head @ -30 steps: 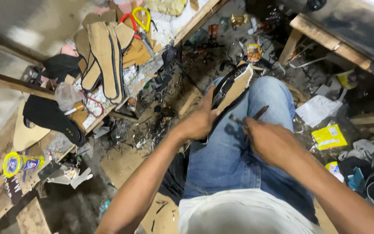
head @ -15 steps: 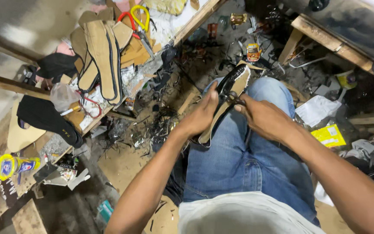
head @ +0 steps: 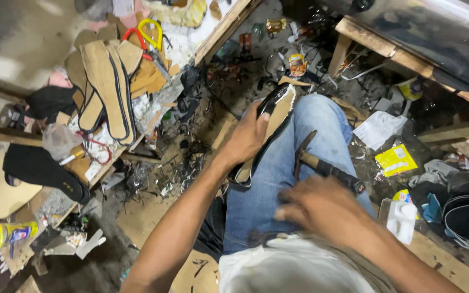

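A tan, black-edged sole was pinned on the knee by the left hand; a hammer was gripped by the right hand's fingers, clutter crowding all around.

Right hand: half a second ago up at the tan, black-edged shoe sole beside the left hand; now drawn back toward the waist, low over the blue-jeaned thigh. Wooden-handled, dark-headed hammer: in that hand a second ago, unseen half a second ago; now lying across the thigh just above the knuckles.
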The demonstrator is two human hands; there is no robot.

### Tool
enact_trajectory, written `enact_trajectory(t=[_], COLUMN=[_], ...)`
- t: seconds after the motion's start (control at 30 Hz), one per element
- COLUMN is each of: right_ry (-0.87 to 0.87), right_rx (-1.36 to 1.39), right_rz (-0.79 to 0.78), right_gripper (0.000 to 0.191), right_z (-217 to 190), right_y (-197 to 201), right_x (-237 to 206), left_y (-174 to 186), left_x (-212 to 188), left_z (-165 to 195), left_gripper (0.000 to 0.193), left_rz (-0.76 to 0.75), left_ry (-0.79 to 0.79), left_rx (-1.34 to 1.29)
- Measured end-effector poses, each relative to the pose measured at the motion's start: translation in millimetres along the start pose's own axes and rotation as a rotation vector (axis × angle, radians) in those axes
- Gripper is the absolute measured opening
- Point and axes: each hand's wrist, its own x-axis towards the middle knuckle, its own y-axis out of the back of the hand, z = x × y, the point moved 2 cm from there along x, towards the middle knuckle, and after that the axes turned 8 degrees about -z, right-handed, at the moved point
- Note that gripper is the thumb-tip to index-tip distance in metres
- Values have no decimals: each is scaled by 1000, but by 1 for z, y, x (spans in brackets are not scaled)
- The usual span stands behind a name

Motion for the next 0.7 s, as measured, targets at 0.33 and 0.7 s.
enact_trajectory(t=[0.33, 0.7], right_ry=[-395, -253], right_rx=[166, 28], right_rz=[305, 604], right_gripper=[35, 16], right_z=[73, 12], right_y=[-6, -17], right_x=[-17, 42], left_y=[18, 29], left_x=[-25, -51], left_z=[14, 15], left_gripper=[71, 89], left_rz=[50, 106], left_ry=[281, 199], left_rx=[-294, -718])
